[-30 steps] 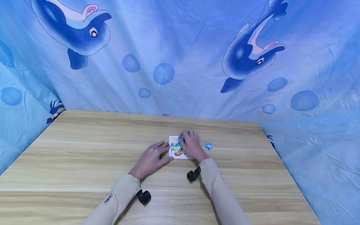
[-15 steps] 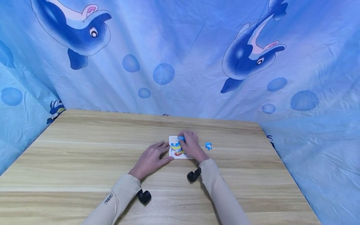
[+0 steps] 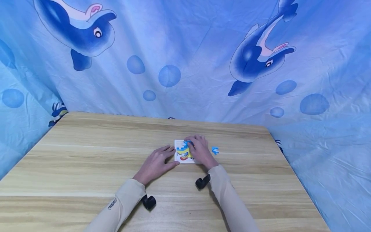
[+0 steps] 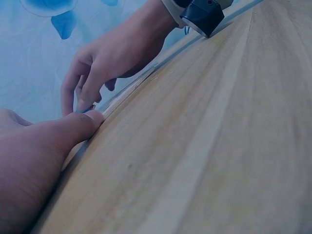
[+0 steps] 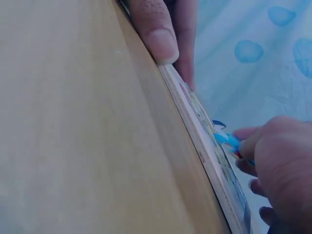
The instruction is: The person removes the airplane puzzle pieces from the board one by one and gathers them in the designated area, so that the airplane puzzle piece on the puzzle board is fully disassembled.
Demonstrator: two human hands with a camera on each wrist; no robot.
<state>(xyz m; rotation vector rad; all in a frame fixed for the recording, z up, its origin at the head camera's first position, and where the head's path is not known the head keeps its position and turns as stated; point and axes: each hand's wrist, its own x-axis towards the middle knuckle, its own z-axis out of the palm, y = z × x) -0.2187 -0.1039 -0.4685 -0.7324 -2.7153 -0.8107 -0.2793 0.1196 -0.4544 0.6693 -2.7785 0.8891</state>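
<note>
A small white-framed jigsaw puzzle board [image 3: 177, 161] with a yellow, red and blue picture lies flat on the table. My left hand [image 3: 155, 163] rests along its left side, fingers extended and thumb [image 5: 163, 46] on the near-left corner. My right hand [image 3: 200, 149] is over the board's right part and covers much of it. Thumb and finger pinch a blue puzzle piece [image 5: 228, 141], which stands tilted at the board's surface in the right wrist view. Another blue puzzle piece [image 3: 215, 150] lies loose on the table, right of the board.
The wood-grain table [image 3: 101, 154] extends around both hands. A blue curtain [image 3: 197, 80] with printed dolphins hangs behind it and at both sides. Each wrist wears a small black camera, the left camera [image 3: 149, 202] and the right camera [image 3: 201, 183].
My right hand has shifted slightly to the right, uncovering a little more of the picture. The blue piece in its fingers has changed tilt. My left hand and the loose piece stay in place.
</note>
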